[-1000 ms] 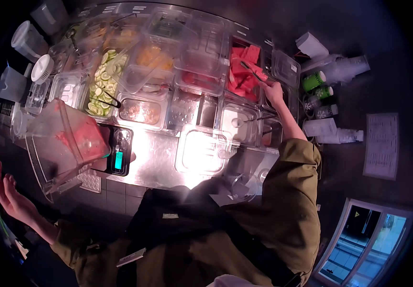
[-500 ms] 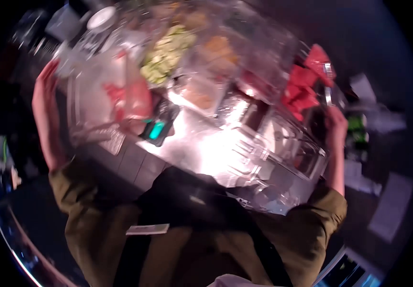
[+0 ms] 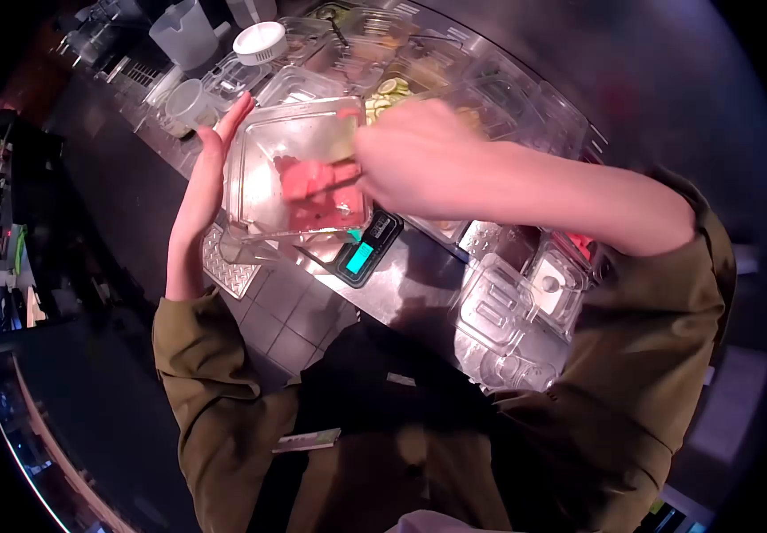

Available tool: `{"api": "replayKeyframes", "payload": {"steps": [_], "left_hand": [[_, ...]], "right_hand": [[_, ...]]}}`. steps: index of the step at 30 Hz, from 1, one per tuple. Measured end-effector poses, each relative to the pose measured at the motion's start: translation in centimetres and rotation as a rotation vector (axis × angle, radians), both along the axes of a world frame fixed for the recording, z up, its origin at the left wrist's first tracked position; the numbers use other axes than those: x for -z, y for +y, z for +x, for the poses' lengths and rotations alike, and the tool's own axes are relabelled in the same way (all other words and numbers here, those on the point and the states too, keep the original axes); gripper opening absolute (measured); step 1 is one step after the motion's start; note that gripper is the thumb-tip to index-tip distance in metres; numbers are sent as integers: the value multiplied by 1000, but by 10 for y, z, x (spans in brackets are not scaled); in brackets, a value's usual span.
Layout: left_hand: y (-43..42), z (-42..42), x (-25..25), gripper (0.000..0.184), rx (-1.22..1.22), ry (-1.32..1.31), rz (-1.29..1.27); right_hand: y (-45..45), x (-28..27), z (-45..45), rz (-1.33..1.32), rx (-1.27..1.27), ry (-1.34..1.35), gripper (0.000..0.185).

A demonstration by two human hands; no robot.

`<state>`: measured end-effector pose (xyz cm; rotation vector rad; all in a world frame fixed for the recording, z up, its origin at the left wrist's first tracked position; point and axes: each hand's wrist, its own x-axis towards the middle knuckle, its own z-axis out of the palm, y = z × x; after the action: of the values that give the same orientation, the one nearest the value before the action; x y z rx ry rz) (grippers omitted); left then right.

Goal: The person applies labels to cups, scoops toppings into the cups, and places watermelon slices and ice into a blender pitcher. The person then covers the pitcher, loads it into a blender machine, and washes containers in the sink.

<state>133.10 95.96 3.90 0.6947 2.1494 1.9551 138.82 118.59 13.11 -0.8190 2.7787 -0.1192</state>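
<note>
Flat against the left side of a clear plastic container [image 3: 254,133], my left hand [image 3: 206,182] has its fingers stretched out. Red watermelon pieces [image 3: 325,209] lie inside that container, which is tilted on or over a black scale [image 3: 374,249] with a lit green display. My right hand [image 3: 414,160] is closed on tongs [image 3: 346,167], at the container's right side. The tong tips are blurred and reach in at the watermelon; whether they grip a piece is unclear. My right forearm hides part of the food bins.
Sliced green-and-white produce [image 3: 389,96] sits in a bin behind my right hand. A round white lid [image 3: 260,42] and a clear jug [image 3: 184,34] stand at the back left. Nearer, a clear lid [image 3: 492,304] lies on the steel counter [image 3: 419,271], with clear cups [image 3: 518,369] beside it.
My right hand has carried the tongs leftward from the watermelon bin to the clear container. My left hand has come in from the left to touch the container's side. The view has turned.
</note>
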Motion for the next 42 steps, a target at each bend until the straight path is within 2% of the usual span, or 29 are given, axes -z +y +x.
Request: {"api": "replayKeyframes", "payload": {"steps": [1,3,5,7,8,10,12,13,15,17,19,22,27,30,32,36,40,42], "left_hand": [[2,-2,2,81,7,-12,21],[-2,-5,4,79,19,57,-53],[-1,-4,5,79,30,48,-69],[-7,-6,7,83,19,64,-103],[-5,-4,6,85,7,53,-102],[-11,-2,6,86,-28,21,-48],[-29,-15,13,86,-73,55,-42],[-33,-15,10,87,-101,67,-62],[-31,-10,2,85,-181,62,-104],[-29,-8,0,78,-195,94,-136],[-30,-11,2,75,-221,130,-196],[-23,-16,-1,72,-243,172,-218],[-23,-15,-4,73,-212,145,-238],[-20,-17,6,76,-155,28,-177],[-10,-15,8,77,-155,44,-184],[-4,-19,6,75,-127,74,-200],[2,-17,4,73,-129,77,-190],[2,-15,3,73,-135,74,-183]], "right_hand": [[-6,0,-3,37,-42,-43,29],[1,-18,-3,23,85,-97,31],[26,-33,3,-55,177,-59,35],[67,-42,20,-88,267,111,41],[83,-62,35,-154,440,-6,43],[145,-65,75,-256,662,160,42],[215,-55,113,-167,857,276,39],[250,-38,130,-47,898,338,36],[290,10,154,330,1092,247,33],[325,77,169,460,1168,10,33],[332,133,170,429,1225,-3,29],[338,179,164,421,1145,-46,26],[351,174,165,417,1346,-12,27],[375,193,183,395,1386,24,23],[363,185,189,387,1407,34,22],[354,171,210,253,1440,192,25],[377,179,237,-111,1535,128,25],[383,184,254,-430,1564,229,24]]}}
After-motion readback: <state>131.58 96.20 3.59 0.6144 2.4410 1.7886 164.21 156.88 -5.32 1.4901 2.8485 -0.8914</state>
